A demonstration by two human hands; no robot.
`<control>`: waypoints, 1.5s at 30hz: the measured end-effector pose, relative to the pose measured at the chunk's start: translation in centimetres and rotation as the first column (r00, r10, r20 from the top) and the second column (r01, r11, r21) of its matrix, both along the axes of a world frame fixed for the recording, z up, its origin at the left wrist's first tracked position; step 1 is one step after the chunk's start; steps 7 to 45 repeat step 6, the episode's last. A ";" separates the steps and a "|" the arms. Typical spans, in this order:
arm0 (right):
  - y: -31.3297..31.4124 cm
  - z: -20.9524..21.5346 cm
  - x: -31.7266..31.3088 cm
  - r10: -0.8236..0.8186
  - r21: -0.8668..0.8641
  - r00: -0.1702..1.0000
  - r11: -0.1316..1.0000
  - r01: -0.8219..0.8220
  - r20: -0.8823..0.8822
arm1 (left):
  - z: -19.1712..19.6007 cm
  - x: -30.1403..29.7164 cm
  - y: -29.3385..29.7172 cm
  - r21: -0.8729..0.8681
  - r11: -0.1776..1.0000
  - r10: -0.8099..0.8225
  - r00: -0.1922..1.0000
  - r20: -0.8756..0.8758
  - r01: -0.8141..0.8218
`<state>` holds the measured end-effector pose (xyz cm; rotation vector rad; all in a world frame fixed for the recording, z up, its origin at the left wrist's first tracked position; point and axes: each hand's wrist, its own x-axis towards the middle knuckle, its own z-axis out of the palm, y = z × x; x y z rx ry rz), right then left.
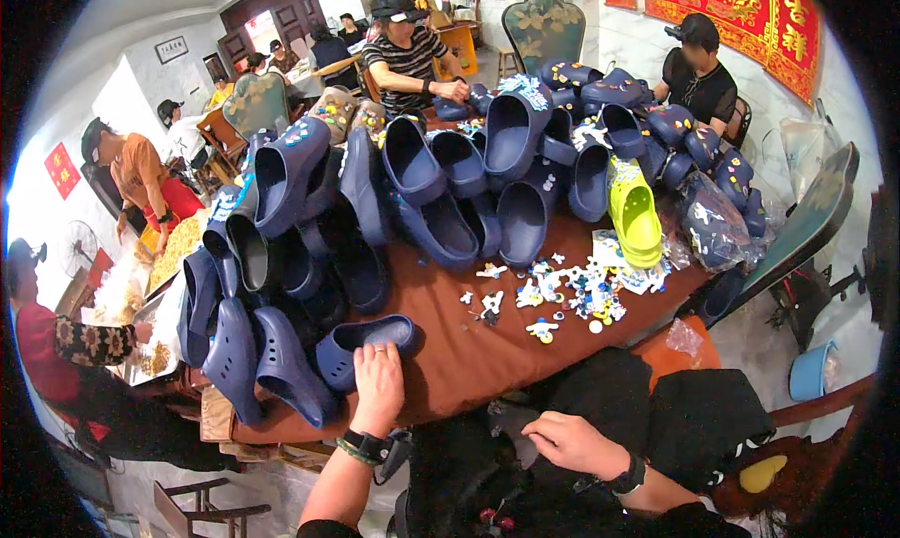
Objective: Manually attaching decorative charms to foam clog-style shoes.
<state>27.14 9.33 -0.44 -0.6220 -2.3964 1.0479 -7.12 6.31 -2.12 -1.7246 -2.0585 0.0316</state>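
My left hand [378,379] has its fingers over the near side of a navy clog [337,362], which lies at the table's front edge. Lower and to the right, over my dark clothing, hovers my right hand [574,441]. Its fingers are drawn together in a pinch beside a dark grey patch [513,424]; what is between them, if anything, is too small to tell. Loose shoe charms [591,290] in white, blue and yellow lie scattered beyond my right hand. One lime green clog [635,215] stands behind them.
Navy clogs [441,229] are heaped across the brown-covered table [441,351]. Clear plastic bags [717,224] sit at its right end, near a chair back [797,229]. A blue bucket [814,371] stands on the floor. Across the table, one person [408,55] handles clogs and another [698,79] sits.
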 end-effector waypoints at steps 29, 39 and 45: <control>-1.1 -1.0 0.8 -0.027 -0.005 0.998 1.000 0.028 0.055 | 0.2 -1.2 -1.1 -0.086 0.975 -0.192 0.971 0.143 0.206; -1.1 -1.0 0.8 -0.027 -0.005 0.998 1.000 0.028 0.055 | 0.2 -1.2 -1.1 -0.086 0.975 -0.192 0.971 0.143 0.206; -1.1 -1.0 0.8 -0.027 -0.005 0.998 1.000 0.028 0.055 | 0.2 -1.2 -1.1 -0.086 0.975 -0.192 0.971 0.143 0.206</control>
